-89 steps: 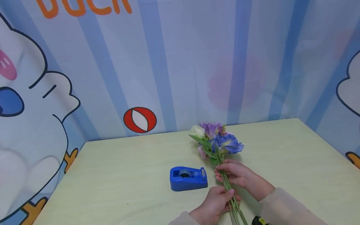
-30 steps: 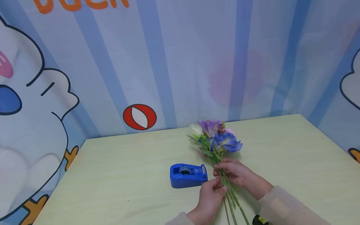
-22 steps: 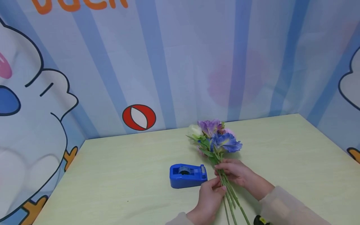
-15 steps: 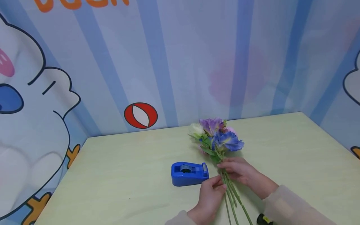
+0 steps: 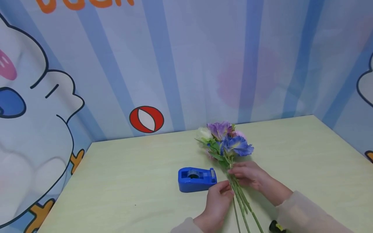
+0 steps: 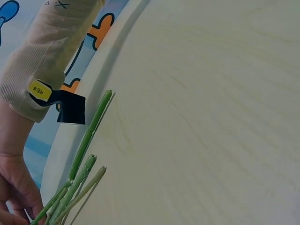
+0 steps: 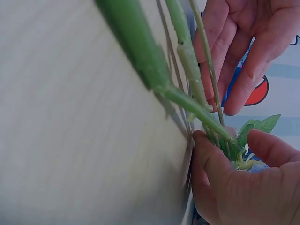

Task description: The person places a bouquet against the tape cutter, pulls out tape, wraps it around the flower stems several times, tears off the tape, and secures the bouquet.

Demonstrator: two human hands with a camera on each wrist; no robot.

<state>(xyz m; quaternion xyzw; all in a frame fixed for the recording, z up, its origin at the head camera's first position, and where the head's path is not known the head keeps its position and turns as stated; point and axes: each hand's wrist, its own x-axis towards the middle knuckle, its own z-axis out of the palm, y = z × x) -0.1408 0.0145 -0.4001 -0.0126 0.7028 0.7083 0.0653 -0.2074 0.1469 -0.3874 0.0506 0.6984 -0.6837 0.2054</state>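
A bunch of flowers [image 5: 237, 145], blue, purple, white and pink with green leaves, lies on the table with its stems [image 5: 241, 200] pointing toward me. My right hand [image 5: 249, 174] holds the stems just below the blooms, its fingers curled around them and thumb raised in the right wrist view. From the left, my left hand [image 5: 217, 202] reaches to the stems lower down; in the right wrist view its fingers [image 7: 220, 51] are fairly straight alongside a thin stem. Cut stem ends [image 6: 91, 161] spread out in the left wrist view.
A blue tape dispenser [image 5: 196, 179] with a roll of tape stands left of the stems, close to my left hand. A black object with yellow [image 5: 276, 226] shows at the front edge beside the right sleeve [image 5: 309, 210]. A cartoon-printed backdrop [image 5: 204, 64] rises behind the table [image 5: 131, 174].
My left hand has loosened from around the lower stems and moved up and left beside them. The stems have fanned apart. My right hand has shifted slightly right along with the view.
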